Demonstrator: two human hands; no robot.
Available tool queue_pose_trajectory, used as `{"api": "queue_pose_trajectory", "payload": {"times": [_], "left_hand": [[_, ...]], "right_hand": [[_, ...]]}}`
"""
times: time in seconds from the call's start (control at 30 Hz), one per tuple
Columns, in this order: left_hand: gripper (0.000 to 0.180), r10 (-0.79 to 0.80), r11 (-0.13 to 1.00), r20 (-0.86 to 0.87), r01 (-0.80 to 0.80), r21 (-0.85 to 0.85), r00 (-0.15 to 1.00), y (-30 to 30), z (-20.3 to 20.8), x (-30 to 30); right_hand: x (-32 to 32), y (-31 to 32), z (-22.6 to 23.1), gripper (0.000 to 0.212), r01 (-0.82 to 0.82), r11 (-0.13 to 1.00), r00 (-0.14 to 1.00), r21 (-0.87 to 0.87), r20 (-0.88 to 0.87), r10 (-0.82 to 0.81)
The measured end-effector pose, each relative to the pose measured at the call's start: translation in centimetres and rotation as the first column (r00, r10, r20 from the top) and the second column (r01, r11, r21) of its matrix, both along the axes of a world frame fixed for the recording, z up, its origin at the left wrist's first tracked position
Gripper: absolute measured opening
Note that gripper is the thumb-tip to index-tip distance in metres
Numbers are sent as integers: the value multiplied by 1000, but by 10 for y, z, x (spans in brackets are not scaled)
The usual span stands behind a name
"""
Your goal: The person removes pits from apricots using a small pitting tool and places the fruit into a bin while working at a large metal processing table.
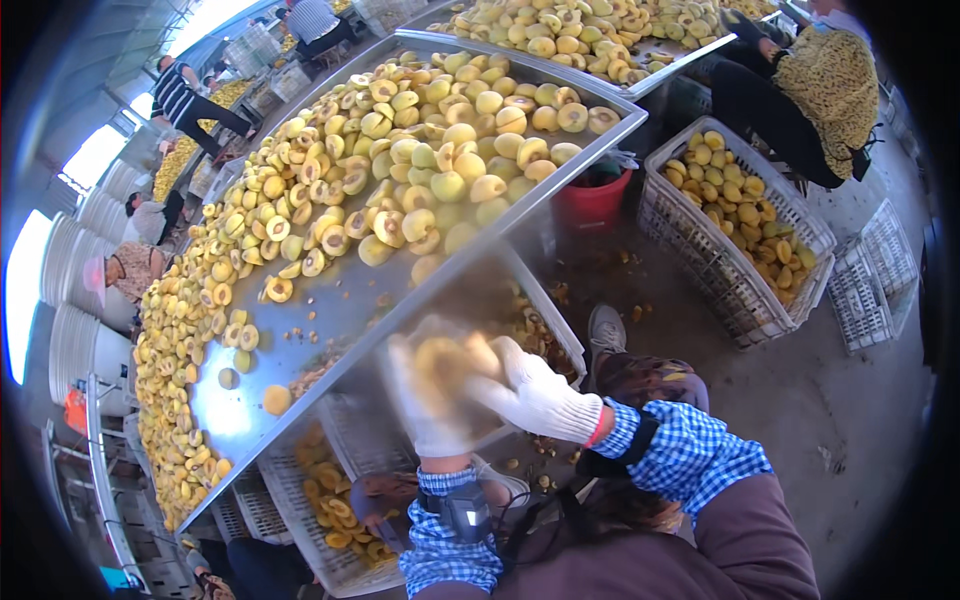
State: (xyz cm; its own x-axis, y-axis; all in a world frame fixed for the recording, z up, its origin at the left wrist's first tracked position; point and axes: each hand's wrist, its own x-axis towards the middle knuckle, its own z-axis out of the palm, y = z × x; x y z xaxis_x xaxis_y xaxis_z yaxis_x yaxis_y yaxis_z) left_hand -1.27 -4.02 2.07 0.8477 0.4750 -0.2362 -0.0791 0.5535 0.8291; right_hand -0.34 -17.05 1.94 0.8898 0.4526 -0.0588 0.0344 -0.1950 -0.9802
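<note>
Both my hands wear white gloves and meet just off the near edge of a metal sorting table [340,310]. In my left hand [425,410], a yellow peach half [442,372] is held up; motion smears it. My right hand [545,395] reaches in from the right, its fingers closed against the fruit; whether a small tool is in them is hidden by blur. Halved yellow peaches [330,190] cover much of the table, many cut side up with brown centres.
Beneath the table edge stand crates, one holding peach pieces [335,495]. To the right are a white crate of peach halves [735,200], a red bucket [592,205] and a white crate [868,285]. A person [825,95] sits at the far right; others work at the left.
</note>
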Motion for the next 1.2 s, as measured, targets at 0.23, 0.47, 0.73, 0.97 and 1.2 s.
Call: {"api": "queue_pose_trajectory", "payload": {"times": [0.23,0.47,0.73,0.97,1.2], "left_hand": [[54,-10,985,-51,19,172,999,0,-5,9],[53,-84,927,-182,144,345,980,21,-19,18],[52,47,904,-155,24,427,987,1,-7,23],[52,12,916,-111,33,401,994,10,-21,27],[66,-397,858,-358,480,184,845,27,10,20]], "right_hand": [[-12,2,-24,34,-101,984,980,-150,155,124],[-2,-6,-17,37,-226,957,974,-184,-31,224],[-16,9,-17,35,-129,986,983,-107,-147,112],[-7,4,-18,32,-92,988,987,-124,-144,74],[1,-7,-2,33,-312,894,806,321,-409,428]]}}
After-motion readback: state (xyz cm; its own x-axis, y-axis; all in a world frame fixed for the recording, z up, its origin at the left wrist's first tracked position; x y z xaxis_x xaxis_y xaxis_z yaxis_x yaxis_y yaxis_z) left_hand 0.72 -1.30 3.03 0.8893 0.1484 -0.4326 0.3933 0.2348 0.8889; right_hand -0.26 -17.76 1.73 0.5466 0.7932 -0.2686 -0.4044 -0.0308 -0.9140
